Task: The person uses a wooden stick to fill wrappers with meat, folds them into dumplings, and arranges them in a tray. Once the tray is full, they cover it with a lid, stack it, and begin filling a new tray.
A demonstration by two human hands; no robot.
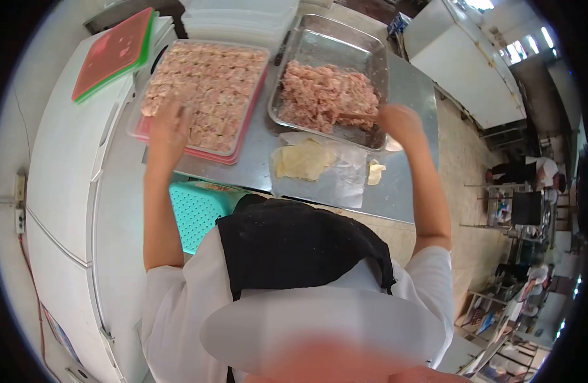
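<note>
- Right grip [401,121] is closed around a small stick-like tool, its tip in the minced meat [326,96] in the steel tray [370,48].
- Left grip [168,131] lies spread and flat on the filled pieces in the pink tray [236,150], clamping nothing.
- Both trays sit side by side on my tabletop [409,83].
- Dough wrappers [303,159] lie just below the steel tray.

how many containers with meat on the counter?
2. A plastic tray of arranged pieces at the left, under the left hand; a metal pan of loose meat at the right, by the right hand. Stacked white containers behind may hide more.
</note>
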